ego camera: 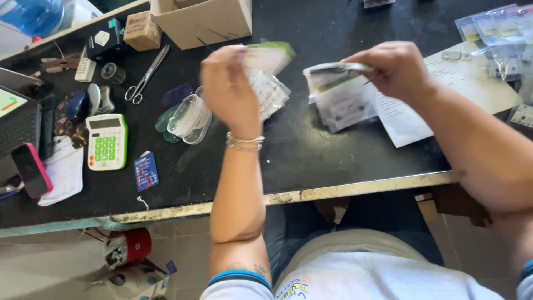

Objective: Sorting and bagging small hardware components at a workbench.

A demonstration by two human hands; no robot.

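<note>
Black and scuffed, the worktable [311, 150] carries scissors [145, 75], a green-and-white calculator [106, 141] and a cardboard box [208, 21]. Above it the left hand [229, 89], blurred, has its fingers closed on a small green-edged packet [270, 55]. Just beside it, the right hand [395, 69] pinches a clear plastic bag [336, 91] by its top, over a white paper sheet [444, 94].

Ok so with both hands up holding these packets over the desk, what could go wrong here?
1. The left hand grips a loose stack of packets; some might slip and scatter.
2. The phone sits close to the desk edge and could get knocked off.
3. Open scissors lie near that hand's reach.
</note>
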